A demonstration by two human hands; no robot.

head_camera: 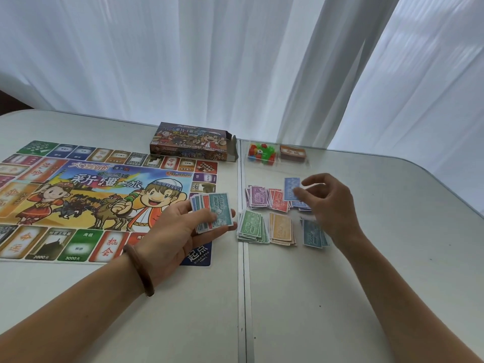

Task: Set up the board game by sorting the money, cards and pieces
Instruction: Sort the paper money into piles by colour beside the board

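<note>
Left hand, palm turned up, grips a fan of banknotes with the thumb laid across the top and the fingers curled beneath; the uppermost note is teal and marked 1000. A brown bracelet circles the left wrist. Right hand pinches a single light-blue note at its right edge between thumb and forefinger, the other fingers loosely curled, holding it just above the blue pile. Sorted money lies on the right half of the table in two rows: far row, purple pile, red pile and the blue pile; near row, green pile marked 500, orange pile and teal pile, the last partly hidden by the right wrist. Beyond the piles, a clear tray holds small coloured plastic pieces in its left compartment and a brown-backed card deck in its right. Left of the tray lies the game box, flat, its end flap open. The game board is spread flat on the left half of the table, its near right corner under the left hand. White curtains hang behind.
</note>
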